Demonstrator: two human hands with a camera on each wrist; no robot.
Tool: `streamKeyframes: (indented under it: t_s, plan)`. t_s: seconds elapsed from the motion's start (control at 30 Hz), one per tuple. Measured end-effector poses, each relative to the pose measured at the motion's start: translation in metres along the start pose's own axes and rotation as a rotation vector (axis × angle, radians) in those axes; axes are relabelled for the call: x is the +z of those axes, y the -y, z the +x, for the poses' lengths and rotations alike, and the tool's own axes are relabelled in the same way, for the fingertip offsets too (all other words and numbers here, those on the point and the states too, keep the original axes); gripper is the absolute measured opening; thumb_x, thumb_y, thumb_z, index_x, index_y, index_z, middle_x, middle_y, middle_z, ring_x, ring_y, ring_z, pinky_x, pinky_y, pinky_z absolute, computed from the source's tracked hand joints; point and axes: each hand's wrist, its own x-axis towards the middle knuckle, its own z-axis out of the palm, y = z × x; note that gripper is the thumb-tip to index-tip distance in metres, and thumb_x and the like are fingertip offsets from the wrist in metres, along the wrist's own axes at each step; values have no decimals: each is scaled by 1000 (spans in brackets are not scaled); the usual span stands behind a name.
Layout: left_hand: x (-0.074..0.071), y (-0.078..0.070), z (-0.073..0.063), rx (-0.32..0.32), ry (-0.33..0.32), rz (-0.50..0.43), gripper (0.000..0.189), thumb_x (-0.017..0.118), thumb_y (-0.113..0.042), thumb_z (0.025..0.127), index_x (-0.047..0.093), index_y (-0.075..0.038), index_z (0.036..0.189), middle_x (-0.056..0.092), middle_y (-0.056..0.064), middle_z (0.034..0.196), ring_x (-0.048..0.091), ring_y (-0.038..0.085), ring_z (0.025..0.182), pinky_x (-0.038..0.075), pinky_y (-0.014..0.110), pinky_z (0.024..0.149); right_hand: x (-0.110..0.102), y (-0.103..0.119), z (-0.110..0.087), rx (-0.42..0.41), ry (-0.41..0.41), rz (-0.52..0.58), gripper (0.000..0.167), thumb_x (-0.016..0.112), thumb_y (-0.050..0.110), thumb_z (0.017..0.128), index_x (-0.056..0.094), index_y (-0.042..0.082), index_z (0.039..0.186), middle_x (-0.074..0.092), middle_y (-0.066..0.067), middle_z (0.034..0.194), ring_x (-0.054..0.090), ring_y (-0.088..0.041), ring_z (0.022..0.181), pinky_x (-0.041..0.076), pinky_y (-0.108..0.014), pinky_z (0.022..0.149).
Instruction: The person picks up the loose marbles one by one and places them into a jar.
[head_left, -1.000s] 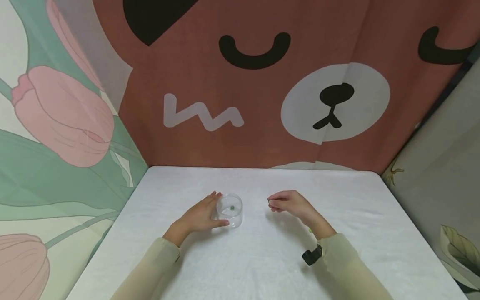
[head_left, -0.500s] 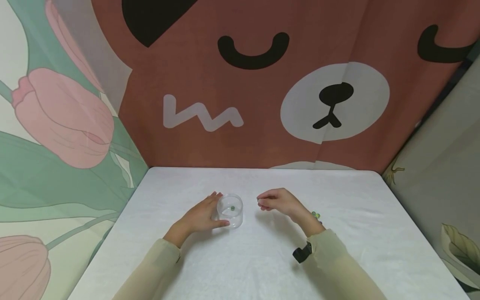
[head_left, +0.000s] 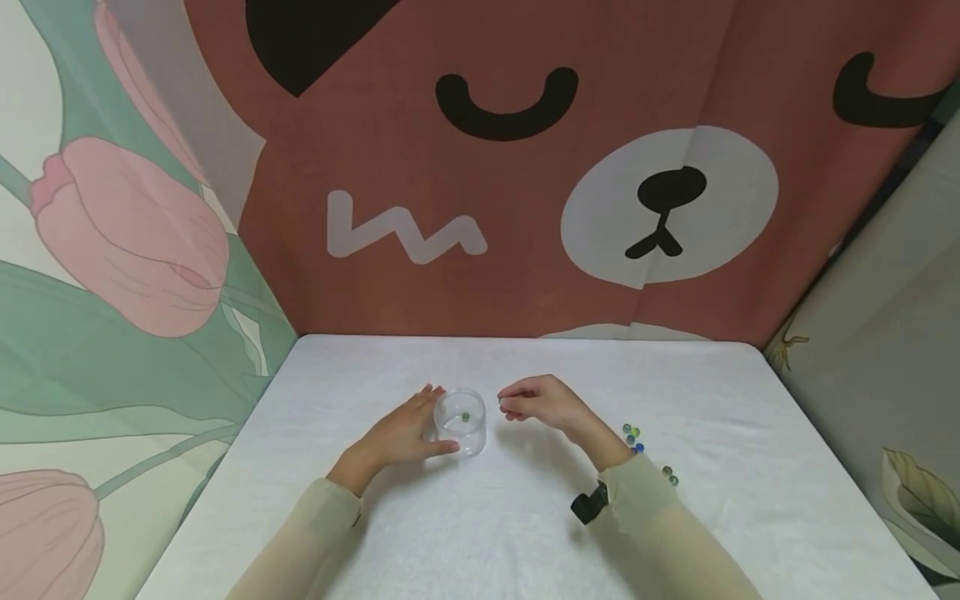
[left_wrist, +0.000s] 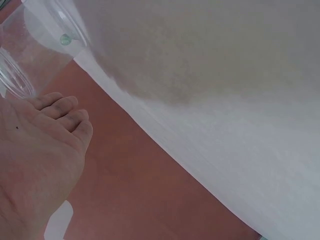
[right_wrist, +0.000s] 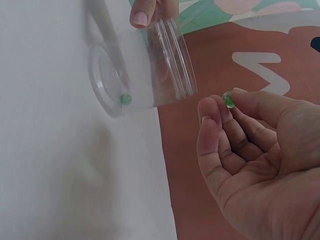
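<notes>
A clear, open-topped plastic jar stands upright on the table with one green marble at its bottom. My left hand holds the jar from the left, thumb on the near side and fingers round the far side. Just right of the jar, my right hand pinches a second green marble between thumb and fingertips. In the right wrist view this marble is outside the jar, close to its threaded rim. The left wrist view shows the left palm beside the jar.
Several loose marbles lie on the white-covered table beyond the right forearm, with two more marbles nearer the sleeve. A patterned cloth hangs behind the table's far edge.
My right hand has moved left toward the jar with the pinched marble, uncovering the loose marbles on the right. The left hand and the jar have stayed in place.
</notes>
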Motion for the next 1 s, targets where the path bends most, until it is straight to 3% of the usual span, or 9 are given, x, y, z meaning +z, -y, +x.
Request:
streamKeyframes:
  t_s: [0.53,0.77,1.0]
  plan:
    - [-2,-4,-4,14,8,-19,102,66,-68,87,29,-9,160,28,12,165,18,29,155,26,54,122,17,12,4,-55,28,16,24,72,19,95,75,4,114,77,-5,98,72,-15,85,60,-37,87]
    - [-1,-2,-6,23,3,-26,101,64,-70,87,29,-9,160,29,12,165,19,30,155,27,55,121,25,16,9,-70,29,-11,27,73,19,95,74,2,116,77,-7,95,71,-20,86,58,-47,91]
    - [0,0,-5,29,12,-23,103,62,-72,88,27,-8,161,27,14,166,18,32,155,27,55,121,30,19,12,-67,29,-26,25,73,19,95,75,4,114,77,-9,97,71,-16,83,58,-47,90]
